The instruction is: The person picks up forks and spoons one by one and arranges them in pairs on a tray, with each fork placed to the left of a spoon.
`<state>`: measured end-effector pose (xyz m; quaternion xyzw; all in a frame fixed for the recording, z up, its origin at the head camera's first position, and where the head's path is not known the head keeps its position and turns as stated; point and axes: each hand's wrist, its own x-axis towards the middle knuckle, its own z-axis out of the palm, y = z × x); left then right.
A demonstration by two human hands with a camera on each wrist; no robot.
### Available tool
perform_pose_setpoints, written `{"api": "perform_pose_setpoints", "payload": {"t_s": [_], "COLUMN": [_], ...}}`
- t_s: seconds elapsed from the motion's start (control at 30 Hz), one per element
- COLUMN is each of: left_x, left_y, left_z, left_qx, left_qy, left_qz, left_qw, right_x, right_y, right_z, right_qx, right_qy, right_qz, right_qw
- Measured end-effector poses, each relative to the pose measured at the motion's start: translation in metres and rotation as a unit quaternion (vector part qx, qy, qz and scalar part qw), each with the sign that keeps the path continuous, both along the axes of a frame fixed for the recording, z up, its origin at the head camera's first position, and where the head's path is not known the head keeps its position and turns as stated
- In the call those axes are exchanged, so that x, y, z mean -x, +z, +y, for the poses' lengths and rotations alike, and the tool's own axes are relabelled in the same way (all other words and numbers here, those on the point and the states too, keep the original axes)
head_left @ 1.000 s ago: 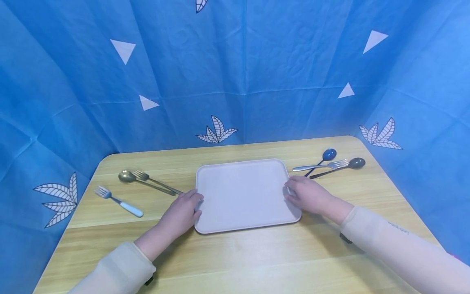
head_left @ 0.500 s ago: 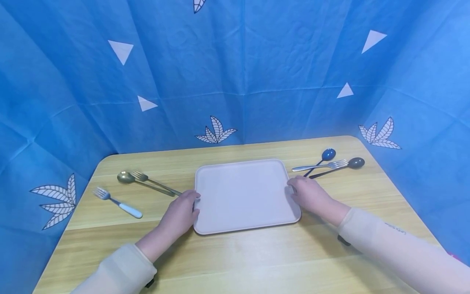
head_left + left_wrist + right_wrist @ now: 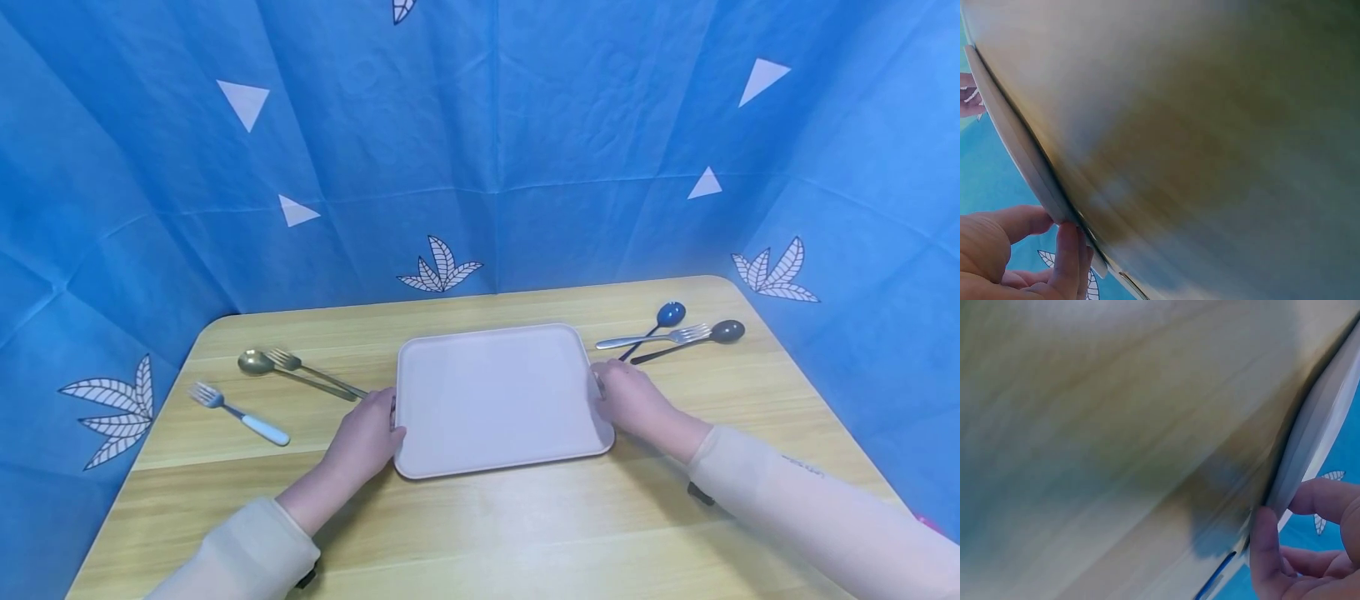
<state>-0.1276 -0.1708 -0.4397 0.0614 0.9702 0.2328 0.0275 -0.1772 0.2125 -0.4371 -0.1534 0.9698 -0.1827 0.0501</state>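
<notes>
Blue cloth backed the table. My left hand and right hand each pinched one end of the tray; I noted cutlery lying to both sides.

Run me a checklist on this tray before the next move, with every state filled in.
1. Left hand on the tray: ok, pinching its left edge.
2. Right hand on the tray: ok, pinching the right edge.
3. Tray top bare: ok, nothing lies on it.
4. Bronze fork clear of the left hand: cannot tell, its handle end is hidden there.
5. White-handled fork clear of the tray: ok, it lies well apart.
6. Tray lifted off the table: cannot tell.
</notes>
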Motion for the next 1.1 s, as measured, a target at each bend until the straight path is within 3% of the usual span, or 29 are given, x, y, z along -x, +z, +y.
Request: {"api": "perform_pose_setpoints", "payload": {"t_s": [0.4, 1.1], "left_x": [0.0026, 0.0049], "left_y": [-0.0024, 0.0051], "left_z": [-0.0039, -0.0014], "left_qx": [-0.003, -0.016], "left_qy": [-0.014, -0.007], "left_qz": [-0.002, -0.027], "left_qw": [0.9999, 0.9995], "right_x": [0.0004, 0.0028], "right_y": [0.0004, 0.0005], "right_z": [-0.0014, -0.0008], "right_qx": [0.042, 0.037], "right_qy": [-0.017, -0.018], "right_qz": [-0.064, -0.074], "right_qw": [0.997, 0.996]}}
